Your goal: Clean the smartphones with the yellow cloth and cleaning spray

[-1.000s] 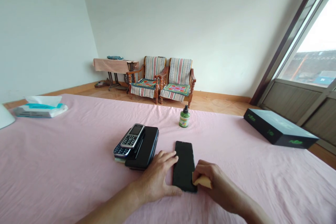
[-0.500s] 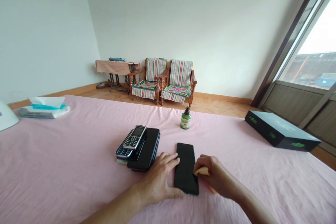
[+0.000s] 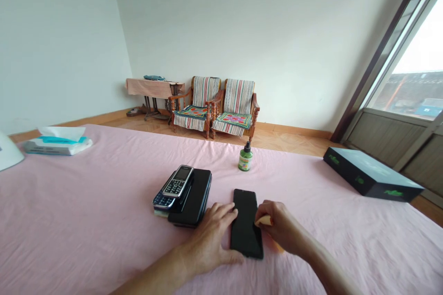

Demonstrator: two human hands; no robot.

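Two chairs (image 3: 232, 106) stand against the wall (image 3: 277, 46).

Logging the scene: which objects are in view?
Flat glossy smartphone: one, black, between hands
Folded soft cloth: one, yellow, in right hand
Stacked phones: several, black, blue, silver, left
Round plastic bottle: one, green, beyond smartphone
Flat box: one, black, pale lid, right
Tissue pack: one, white-blue, left
Rounded object: one, white, left edge
Spread sheet: one, pink, beneath these
Wooden armchairs: two, brown, far wall
Draped table: one, pink, beside armchairs
Fabric bundle: one, teal, on table
Window: one, grey frame, right
Left hand: one, touching smartphone
Right hand: one, holding cloth
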